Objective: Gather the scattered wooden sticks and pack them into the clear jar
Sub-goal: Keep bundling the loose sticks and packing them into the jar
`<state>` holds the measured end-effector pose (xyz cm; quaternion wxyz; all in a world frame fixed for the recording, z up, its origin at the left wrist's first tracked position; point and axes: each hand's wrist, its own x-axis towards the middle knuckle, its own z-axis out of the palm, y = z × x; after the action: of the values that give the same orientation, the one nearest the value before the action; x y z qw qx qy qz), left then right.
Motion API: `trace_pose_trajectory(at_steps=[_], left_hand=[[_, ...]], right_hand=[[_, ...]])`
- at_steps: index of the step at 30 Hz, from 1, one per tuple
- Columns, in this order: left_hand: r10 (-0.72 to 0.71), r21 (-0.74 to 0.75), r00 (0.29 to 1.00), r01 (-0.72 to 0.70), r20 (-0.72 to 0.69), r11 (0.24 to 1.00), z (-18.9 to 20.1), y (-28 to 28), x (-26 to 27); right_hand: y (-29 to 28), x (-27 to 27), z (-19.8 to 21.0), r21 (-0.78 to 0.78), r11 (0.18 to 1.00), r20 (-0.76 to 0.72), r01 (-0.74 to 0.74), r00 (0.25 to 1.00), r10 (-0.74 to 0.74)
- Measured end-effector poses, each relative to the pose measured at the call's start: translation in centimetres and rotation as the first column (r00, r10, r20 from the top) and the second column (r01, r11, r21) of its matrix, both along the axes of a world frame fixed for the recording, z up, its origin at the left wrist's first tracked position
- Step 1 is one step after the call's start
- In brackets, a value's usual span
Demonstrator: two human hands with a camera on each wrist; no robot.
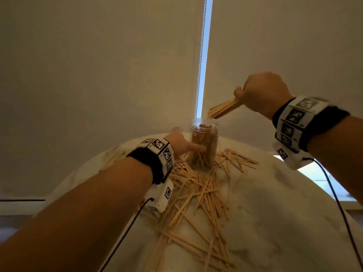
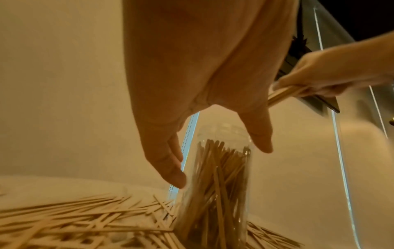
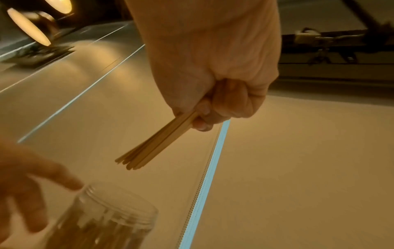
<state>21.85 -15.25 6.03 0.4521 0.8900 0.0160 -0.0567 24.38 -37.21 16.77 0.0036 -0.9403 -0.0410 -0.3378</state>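
a: we log the right hand (image 1: 264, 93) raised above and to the right of the jar (image 1: 203, 146), fingers clenched round a bundle (image 1: 223, 108) of sticks. the bundle slants down-left, its free ends just above the jar's open mouth, not inside it.

b: agreed. from the right wrist view the fingers (image 3: 226, 102) curl tight under the bundle (image 3: 157, 139) and the thumb side pins it.

a: left hand (image 1: 177, 143) reaches out low beside the jar, fingers straight and spread, thumb toward the jar wall. whether it touches the wall we cannot tell.

b: left wrist view shows thumb and fingers either side of the jar (image 2: 215, 185), grasping nothing.

a: jar stands upright on the table (image 1: 275, 203), already holding many sticks on end. loose sticks (image 1: 198, 195) lie scattered round its base and toward us.
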Motion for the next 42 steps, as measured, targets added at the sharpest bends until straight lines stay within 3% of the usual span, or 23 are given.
trace_pose_trajectory(at_steps=[2, 5, 11, 14, 23, 26, 30, 34, 36, 40, 42], left_hand=[[-0.043, 0.004, 0.996, 0.043, 0.081, 0.999, -0.5, -1.2, 2.0], [-0.076, -0.167, 0.992, 0.092, 0.103, 0.982, -1.4, -2.5, 4.7], [-0.098, -0.226, 0.968, 0.152, 0.231, 0.962, -3.6, -2.8, 6.5], [-0.11, -0.178, 0.962, 0.157, 0.249, 0.971, -4.1, -2.6, 7.1], [-0.103, -0.151, 0.957, 0.149, 0.273, 0.977, -4.4, -2.5, 7.4], [-0.115, -0.154, 0.954, 0.162, 0.277, 0.975, -4.3, -2.6, 7.2], [-0.108, -0.198, 0.953, 0.168, 0.282, 0.966, -4.5, -2.7, 7.3], [-0.115, -0.199, 0.951, 0.176, 0.287, 0.964, -4.6, -2.5, 7.4], [-0.119, -0.206, 0.949, 0.183, 0.292, 0.961, -4.7, -2.5, 7.4], [-0.129, -0.225, 0.949, 0.198, 0.287, 0.954, -4.7, -2.5, 7.5], [-0.132, -0.225, 0.946, 0.203, 0.295, 0.953, -4.9, -2.5, 7.8]], right_hand=[[1.2, 2.1, -0.2, -0.078, 0.996, -0.03, -0.044, 0.999, 0.041], [3.5, 4.5, -1.4, -0.156, 0.984, -0.116, -0.087, 0.991, 0.069], [6.2, 7.0, -5.6, -0.377, 0.892, -0.412, -0.248, 0.908, 0.079], [6.7, 7.1, -5.9, -0.322, 0.89, -0.448, -0.321, 0.881, 0.156], [7.2, 6.7, -5.0, -0.326, 0.874, -0.383, -0.361, 0.896, 0.227], [7.9, 7.1, -5.4, -0.295, 0.904, -0.478, -0.311, 0.867, 0.142], [8.8, 8.0, -6.4, -0.274, 0.94, -0.453, -0.203, 0.89, 0.06], [8.6, 8.2, -6.4, -0.238, 0.956, -0.503, -0.168, 0.864, 0.027], [8.3, 8.0, -5.8, -0.213, 0.956, -0.529, -0.2, 0.846, 0.06], [7.5, 7.5, -4.8, 0.049, 0.969, -0.515, -0.243, 0.825, 0.233], [7.4, 7.2, -4.9, 0.017, 0.961, -0.481, -0.277, 0.84, 0.25]])
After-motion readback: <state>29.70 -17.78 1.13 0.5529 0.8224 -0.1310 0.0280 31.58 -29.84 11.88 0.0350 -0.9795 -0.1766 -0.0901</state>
